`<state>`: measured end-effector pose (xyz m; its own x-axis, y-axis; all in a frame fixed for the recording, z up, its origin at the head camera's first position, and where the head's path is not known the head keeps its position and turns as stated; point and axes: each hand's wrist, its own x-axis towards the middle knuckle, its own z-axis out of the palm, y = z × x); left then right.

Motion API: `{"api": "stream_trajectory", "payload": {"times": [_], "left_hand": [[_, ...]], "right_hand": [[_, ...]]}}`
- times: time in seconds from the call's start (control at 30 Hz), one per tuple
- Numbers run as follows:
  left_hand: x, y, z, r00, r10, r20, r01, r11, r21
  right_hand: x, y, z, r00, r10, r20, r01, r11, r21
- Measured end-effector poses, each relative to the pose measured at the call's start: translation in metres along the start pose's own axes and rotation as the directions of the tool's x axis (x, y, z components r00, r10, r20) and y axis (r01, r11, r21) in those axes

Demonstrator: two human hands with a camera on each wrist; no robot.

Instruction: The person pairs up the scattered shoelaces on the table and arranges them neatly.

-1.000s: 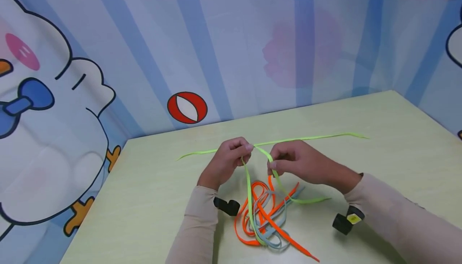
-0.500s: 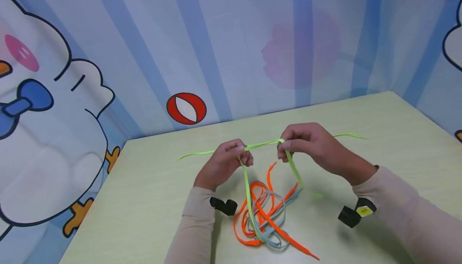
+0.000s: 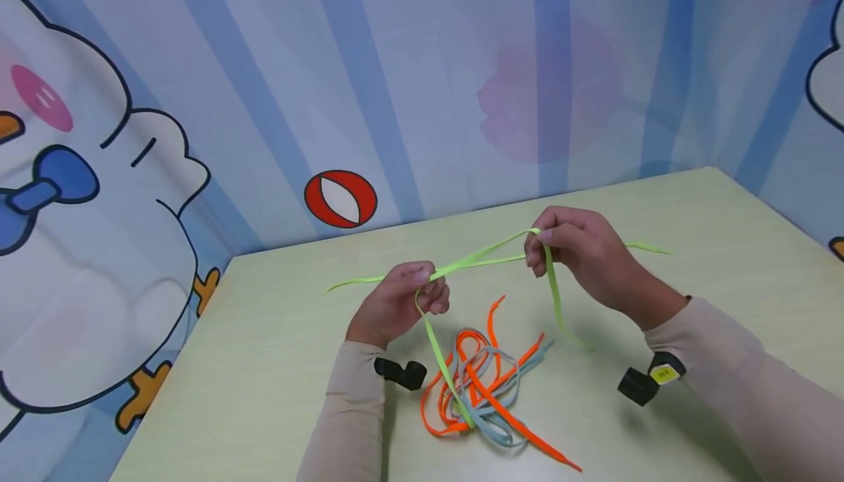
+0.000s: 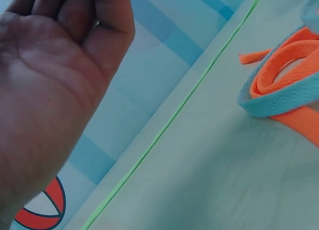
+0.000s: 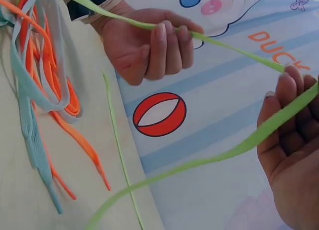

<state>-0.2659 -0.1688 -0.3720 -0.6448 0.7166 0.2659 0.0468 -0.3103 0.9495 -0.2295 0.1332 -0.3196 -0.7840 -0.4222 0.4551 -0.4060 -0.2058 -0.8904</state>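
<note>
A bright green flat shoelace point(image 3: 488, 249) stretches between my two hands above the table. My left hand point(image 3: 400, 299) pinches it, and from there one length drops towards the pile of laces. Further along, my right hand point(image 3: 587, 255), raised higher, holds the lace between thumb and fingers with a tail point(image 5: 199, 161) hanging down. A second green shoelace point(image 3: 352, 282) lies lengthwise on the table behind the hands. Below them are tangled orange laces point(image 3: 541, 447) and grey-blue laces point(image 3: 494, 434). The left wrist view shows the left palm point(image 4: 60, 65) but not the pinch.
The pale table point(image 3: 264, 365) ends at a blue striped backdrop point(image 3: 448, 101) printed with cartoon figures and a red ball point(image 3: 341, 198). A black wrist camera point(image 3: 400, 373) sits on the left wrist, another camera point(image 3: 639, 387) on the right.
My right hand has moved up and right, drawing out the green shoelace between the hands. My left hand has shifted slightly left and down. The orange and grey-blue pile stays nearly in place.
</note>
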Motion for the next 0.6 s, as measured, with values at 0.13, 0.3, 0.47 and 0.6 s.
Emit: {"api": "stream_trajectory", "payload": {"times": [0.13,0.3,0.47,0.6], "left_hand": [[-0.002,0.001,-0.003,1.000,0.006,0.004,-0.006,1.000,-0.025],[-0.005,0.005,-0.003,0.999,0.025,0.021,-0.024,0.998,-0.059],[-0.005,0.011,-0.002,0.992,0.089,0.087,-0.080,0.991,-0.103],[0.000,0.017,0.001,0.972,0.163,0.168,-0.148,0.984,-0.099]], "right_hand": [[0.001,0.007,-0.004,0.997,0.019,-0.068,-0.015,0.998,0.057],[0.003,0.013,-0.008,0.986,0.049,-0.159,-0.036,0.996,0.079],[0.004,0.017,-0.010,0.962,0.093,-0.257,-0.086,0.995,0.039],[0.004,0.023,-0.014,0.950,0.071,-0.303,-0.085,0.996,-0.034]]}}
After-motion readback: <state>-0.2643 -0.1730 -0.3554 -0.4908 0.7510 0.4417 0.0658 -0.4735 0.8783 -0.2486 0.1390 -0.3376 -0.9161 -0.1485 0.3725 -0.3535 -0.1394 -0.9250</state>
